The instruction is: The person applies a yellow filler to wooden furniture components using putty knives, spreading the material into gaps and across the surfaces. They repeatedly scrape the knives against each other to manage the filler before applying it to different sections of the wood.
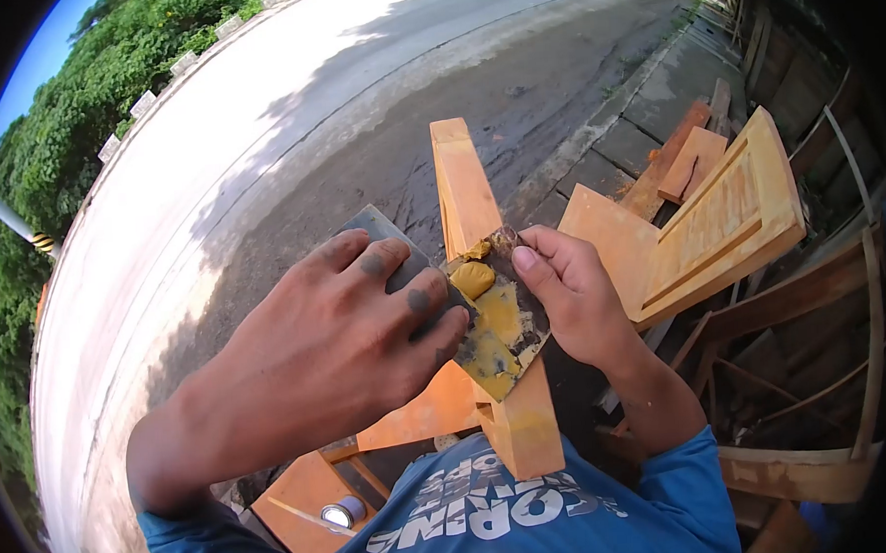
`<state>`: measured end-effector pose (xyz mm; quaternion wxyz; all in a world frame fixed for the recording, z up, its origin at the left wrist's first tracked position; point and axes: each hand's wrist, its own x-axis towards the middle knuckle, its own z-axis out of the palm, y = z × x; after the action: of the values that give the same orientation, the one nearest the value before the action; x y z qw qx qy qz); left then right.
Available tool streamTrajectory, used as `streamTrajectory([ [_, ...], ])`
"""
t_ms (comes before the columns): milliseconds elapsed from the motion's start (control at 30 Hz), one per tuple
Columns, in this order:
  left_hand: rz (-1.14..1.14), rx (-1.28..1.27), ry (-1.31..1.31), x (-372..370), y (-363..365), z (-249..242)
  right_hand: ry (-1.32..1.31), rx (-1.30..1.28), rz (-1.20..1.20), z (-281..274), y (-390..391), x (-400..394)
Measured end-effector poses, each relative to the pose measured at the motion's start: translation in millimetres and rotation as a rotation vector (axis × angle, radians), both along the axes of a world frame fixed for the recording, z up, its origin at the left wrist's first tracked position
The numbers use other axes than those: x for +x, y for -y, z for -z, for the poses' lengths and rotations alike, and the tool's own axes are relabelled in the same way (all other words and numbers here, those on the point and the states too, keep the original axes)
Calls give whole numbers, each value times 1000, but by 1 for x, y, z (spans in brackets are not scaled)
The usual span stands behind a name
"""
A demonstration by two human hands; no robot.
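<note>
My left hand (336, 332) is closed over a flat dark grey scraper (381, 235), whose lower edge meets a small board (492, 349) smeared with yellow paste. A lump of the yellow paste (473, 279) sits near the board's upper end. My right hand (574, 290) pinches the board's upper right edge between thumb and fingers. Beneath the board, a long orange-brown wooden piece (527, 437) runs from my chest outward, its far end beyond my hands. Part of the scraper is hidden under my left fingers.
A wooden chair-like piece with a slatted panel (730, 211) stands at right, loose boards (693, 163) behind it. Lower left, an open can (343, 512) rests on a wooden surface (294, 495). Wooden framework (794, 468) lies at lower right. A road (207, 179) stretches beyond.
</note>
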<state>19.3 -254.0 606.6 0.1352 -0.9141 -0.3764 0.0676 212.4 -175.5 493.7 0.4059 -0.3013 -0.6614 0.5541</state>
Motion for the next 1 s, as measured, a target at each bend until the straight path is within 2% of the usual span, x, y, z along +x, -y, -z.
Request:
streamTrajectory([
  [167, -76, -300, -24, 1, -24, -10, -51, -18, 56, 12, -10, 5],
  [267, -107, -458, 396, -19, -48, -15, -157, -62, 148, 23, -16, 24],
  [333, -229, -441, 770, -35, -72, -1, -270, -108, 211, 27, -19, 37],
  [400, -397, -329, 992, -37, -93, 33, -340, -210, 256, 35, -19, 45],
  [433, -443, -296, 1027, -33, -101, 49, -369, -261, 276, 41, -18, 51],
  [500, -376, -128, 1120, -25, -117, 85, -380, -296, 283, 57, -20, 62],
  [667, -309, 250, 1103, -14, -147, 143, -472, -402, 302, 64, -19, 68],
  [800, -314, 310, 1264, -11, -144, 160, -502, -406, 293, 66, -21, 71],
  [833, -334, 274, 1320, -11, -140, 154, -471, -395, 336, 66, -22, 72],
  [900, -192, 266, 1368, -7, -128, 130, -472, -390, 331, 68, -24, 75],
  [1000, -14, 76, 920, -1, -100, 73, -382, -318, 301, 54, -27, 70],
])
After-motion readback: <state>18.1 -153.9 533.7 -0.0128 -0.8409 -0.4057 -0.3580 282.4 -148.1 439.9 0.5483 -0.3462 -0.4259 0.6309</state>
